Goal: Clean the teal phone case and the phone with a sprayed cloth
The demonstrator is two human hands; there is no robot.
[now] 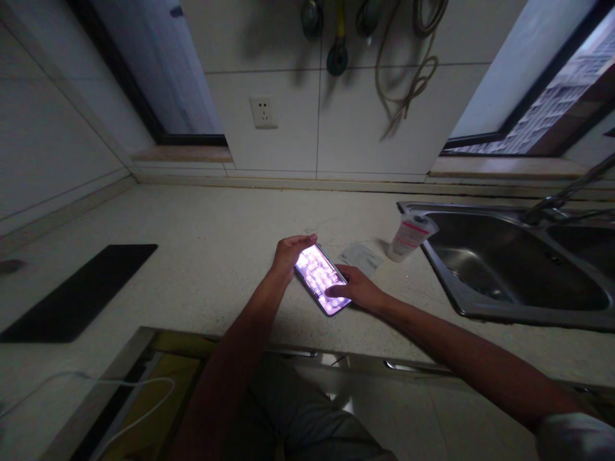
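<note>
A lit smartphone [314, 269] is held over the middle of a pale worktop [206, 224], seen from above; whether it touches the surface cannot be told. Its screen glows pink and white with rows of icons. With the phone as the clock's centre, the left hand [289, 251] grasps it from 10 o'clock, thumb along the top end. The right hand [359, 288] grips the edge at 3 o'clock, its thumb lying over the lower screen.

Just beyond, at 2 o'clock, a flat, pale packet [362, 258] lies on the worktop. Farther out in that direction, a clear cup with red print [408, 239] stands beside a steel sink [528, 317], which fills 3 o'clock. Well apart at 9 o'clock lies a black rectangular mat [81, 294]; at 8 o'clock, a white cable [163, 380] loops. On the tiled wall, a socket [263, 113] sits at 11 o'clock, and pipe fittings [337, 57] hang at 12.
</note>
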